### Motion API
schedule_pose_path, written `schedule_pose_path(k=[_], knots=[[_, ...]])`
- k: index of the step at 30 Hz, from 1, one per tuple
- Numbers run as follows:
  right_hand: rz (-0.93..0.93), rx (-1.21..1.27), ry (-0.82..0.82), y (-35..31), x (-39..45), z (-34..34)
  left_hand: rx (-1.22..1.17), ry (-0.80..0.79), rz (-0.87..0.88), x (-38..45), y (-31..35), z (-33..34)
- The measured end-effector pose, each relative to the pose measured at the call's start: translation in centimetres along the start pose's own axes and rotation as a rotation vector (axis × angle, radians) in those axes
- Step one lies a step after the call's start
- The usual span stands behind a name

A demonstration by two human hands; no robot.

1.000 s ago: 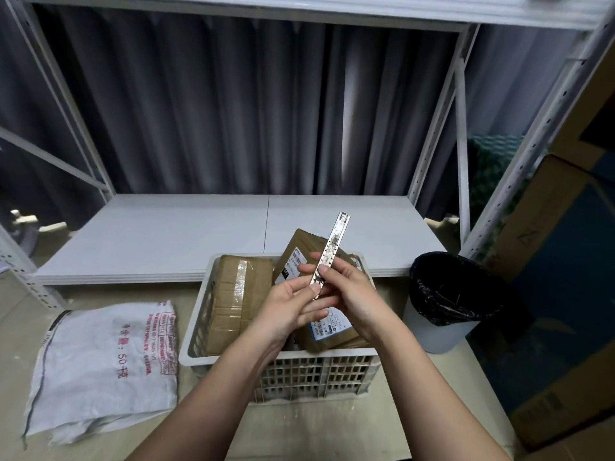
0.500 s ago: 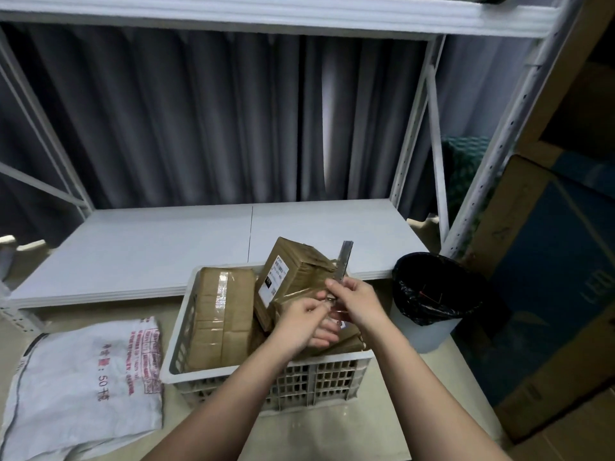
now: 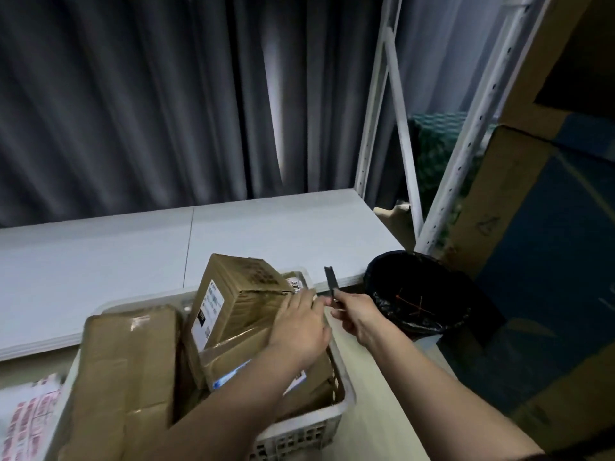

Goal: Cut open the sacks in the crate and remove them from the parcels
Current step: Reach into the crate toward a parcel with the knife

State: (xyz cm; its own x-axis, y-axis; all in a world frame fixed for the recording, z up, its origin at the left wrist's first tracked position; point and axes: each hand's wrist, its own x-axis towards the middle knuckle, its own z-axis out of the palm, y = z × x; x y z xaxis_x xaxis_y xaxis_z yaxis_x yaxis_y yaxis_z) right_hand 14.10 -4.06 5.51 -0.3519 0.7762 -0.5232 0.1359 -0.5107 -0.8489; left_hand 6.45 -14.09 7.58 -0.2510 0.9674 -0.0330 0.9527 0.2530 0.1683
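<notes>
A white plastic crate holds several brown taped cardboard parcels. One parcel stands tilted at the back, another lies flat on the left. My left hand rests flat on the parcels at the crate's right side, fingers together. My right hand is just right of the crate, shut on a utility knife whose dark blade points up. A white woven sack with red print lies on the floor at the left edge.
A bin with a black liner stands right of the crate. A low white shelf board runs behind it, with white rack posts and big cardboard boxes on the right. Grey curtain behind.
The view has swung down and left, closer to the crate. My left hand let go of the knife and dropped onto the parcels. My right hand moved the knife right, beyond the crate's edge.
</notes>
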Motion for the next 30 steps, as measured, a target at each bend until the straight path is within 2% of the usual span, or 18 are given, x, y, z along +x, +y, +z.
schedule_pose_path(k=[3, 8, 12, 14, 19, 30], knots=[[0.005, 0.007, 0.028, 0.7, 4.9, 0.6, 0.209, -0.020, 0.057, 4.1, -1.0, 1.2], [0.062, 0.052, 0.046, 1.8, 11.6, 1.1, 0.080, -0.175, -0.026, 10.3, -2.2, 2.1], [0.090, -0.077, 0.063, 2.9, 15.2, 1.0, 0.076, -0.249, 0.001, 13.4, -2.3, 2.7], [0.106, -0.044, 0.106, 3.5, 16.9, 0.9, 0.105, -0.268, 0.018, 14.2, -2.6, 2.9], [0.118, -0.015, 0.154, 4.4, 19.1, 1.1, 0.131, -0.298, 0.025, 15.7, -3.8, 3.6], [0.145, 0.138, 0.028, 3.0, 19.8, 2.3, 0.139, -0.321, 0.013, 16.3, -5.4, 4.8]])
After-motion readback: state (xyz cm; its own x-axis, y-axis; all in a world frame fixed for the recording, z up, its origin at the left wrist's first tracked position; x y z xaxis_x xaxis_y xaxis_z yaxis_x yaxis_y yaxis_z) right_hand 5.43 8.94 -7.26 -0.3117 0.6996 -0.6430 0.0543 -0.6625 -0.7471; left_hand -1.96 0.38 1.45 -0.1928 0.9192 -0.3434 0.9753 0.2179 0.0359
